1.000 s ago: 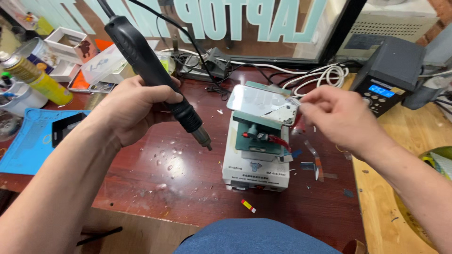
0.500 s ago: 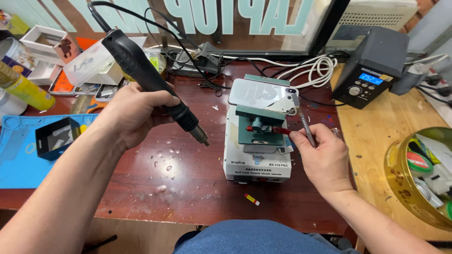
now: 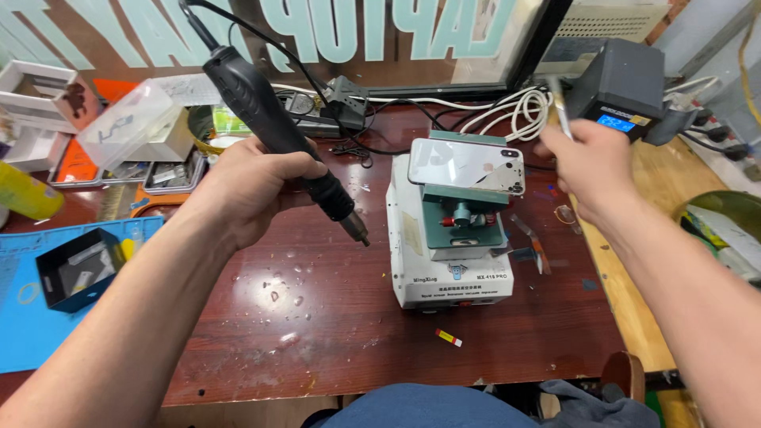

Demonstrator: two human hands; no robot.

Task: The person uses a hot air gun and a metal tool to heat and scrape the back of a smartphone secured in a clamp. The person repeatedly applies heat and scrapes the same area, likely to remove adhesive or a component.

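— What is the left hand (image 3: 246, 186) gripping?
— A black corded hot-air handle with a metal nozzle (image 3: 277, 119), fingers wrapped tight round it; the nozzle tilts down toward five o'clock, just short of the white boxy clamp machine (image 3: 448, 257) at the middle of the dark red-brown wooden surface (image 3: 317, 317).
— And the right hand (image 3: 590, 166)?
— Raised at two o'clock, pinching thin metal tweezers (image 3: 560, 107) upright; a silver phone back with glossy glass (image 3: 468, 166) lies clamped atop the machine.
— Packages, signs?
— A clear plastic box (image 3: 131, 119) at ten o'clock; a blue mat (image 3: 24, 333) with a small black tray (image 3: 75, 265) at nine; pale teal lettering on the window at twelve; a grey station with a blue display (image 3: 622, 87) at one.
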